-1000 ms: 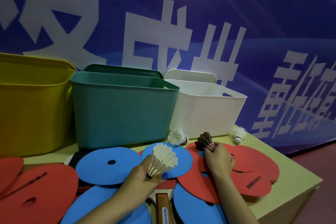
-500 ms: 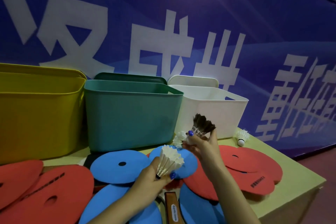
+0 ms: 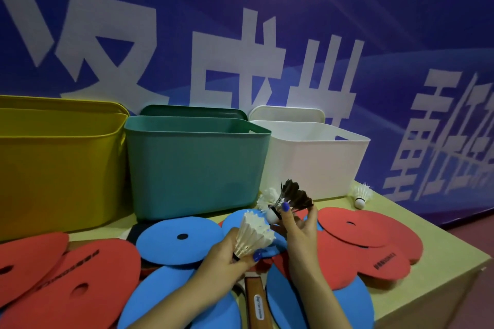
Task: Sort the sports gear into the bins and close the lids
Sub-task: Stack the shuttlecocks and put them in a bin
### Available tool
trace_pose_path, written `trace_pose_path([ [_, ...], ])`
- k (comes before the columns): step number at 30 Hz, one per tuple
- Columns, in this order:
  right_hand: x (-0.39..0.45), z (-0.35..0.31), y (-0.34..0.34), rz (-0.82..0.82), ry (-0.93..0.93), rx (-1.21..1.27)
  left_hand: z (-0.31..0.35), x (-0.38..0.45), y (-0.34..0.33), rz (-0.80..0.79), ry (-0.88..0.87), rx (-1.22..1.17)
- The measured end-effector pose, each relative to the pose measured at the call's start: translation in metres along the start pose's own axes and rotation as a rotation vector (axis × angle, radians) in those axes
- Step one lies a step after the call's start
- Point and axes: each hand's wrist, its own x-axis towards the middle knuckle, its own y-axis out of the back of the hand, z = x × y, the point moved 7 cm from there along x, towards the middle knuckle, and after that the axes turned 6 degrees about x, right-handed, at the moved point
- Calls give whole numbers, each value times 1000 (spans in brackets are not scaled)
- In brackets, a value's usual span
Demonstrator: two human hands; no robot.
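Left hand (image 3: 224, 256) grasping a white shuttlecock (image 3: 254, 234) above the blue discs (image 3: 179, 243), right hand (image 3: 299, 227) pinching a dark-feathered shuttlecock (image 3: 296, 197), both over the bench (image 3: 417, 291) middle, yellow bin (image 3: 58, 168), green bin (image 3: 197, 165), white bin (image 3: 318, 163) open along the back edge

Yellow bin (image 3: 61, 168), teal bin (image 3: 197, 165), white bin (image 3: 315, 163); red discs (image 3: 374, 246), blue discs (image 3: 181, 243), dark-feathered shuttlecock (image 3: 295, 196)

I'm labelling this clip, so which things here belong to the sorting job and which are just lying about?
Part of the job:
- white feather shuttlecock, gripped by the left hand
- dark-feathered shuttlecock, pinched by the right hand
- loose white shuttlecock on the table
- yellow, teal and white plastic bins

Lying about:
- blue banner with white characters
- pale green tabletop
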Motion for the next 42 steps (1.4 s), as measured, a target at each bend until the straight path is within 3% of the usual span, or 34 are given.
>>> trace_pose_path([
  [4,-1,5,0,-29,-121,127,-6,1,-5,-52,28,14],
  [14,-7,11,-17,-327,-222,162,-7,2,-8,-71,48,-58],
  [25,-10,-4,-15,-252,-180,110,-6,1,-7,-52,53,-89],
  [37,-7,-1,-4,-162,-220,283,-1,1,-7,-74,60,-48],
  [42,-11,-3,-12,-239,-236,229,1,0,-6,-55,35,-70],
])
